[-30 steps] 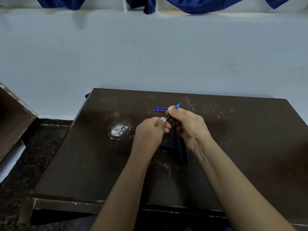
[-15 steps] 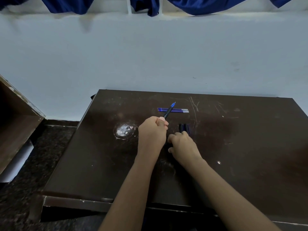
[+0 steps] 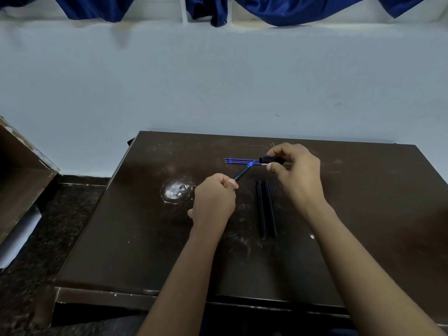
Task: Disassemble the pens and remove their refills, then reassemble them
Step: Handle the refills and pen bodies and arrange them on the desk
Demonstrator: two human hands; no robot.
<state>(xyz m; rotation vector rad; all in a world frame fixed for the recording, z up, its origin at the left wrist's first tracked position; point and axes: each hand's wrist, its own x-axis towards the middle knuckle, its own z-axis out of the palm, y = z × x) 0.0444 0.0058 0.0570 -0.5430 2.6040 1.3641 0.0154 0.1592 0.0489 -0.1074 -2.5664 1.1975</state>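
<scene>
A scuffed dark counter [image 3: 135,238] stands against a pale wall. The left hand [image 3: 213,200] is fisted around a black pen [image 3: 242,172] whose blue tip slants up and right. The right hand [image 3: 297,170], down beside the two black barrels [image 3: 266,209] half a second ago, has risen and now pinches a black cap [image 3: 271,160] level over the crosswise blue refills [image 3: 238,161].

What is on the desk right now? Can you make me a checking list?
Surface: dark brown table, scratched, with a white scuffed patch.
Job's things: blue refills lying together; two black barrels side by side.
Clutter: nothing seen.
Hands: left hand grips a pen, blue tip up; right hand holds a black cap.
Cables: nothing seen.
Surroundings: pale wall, blue cloth above.
</scene>
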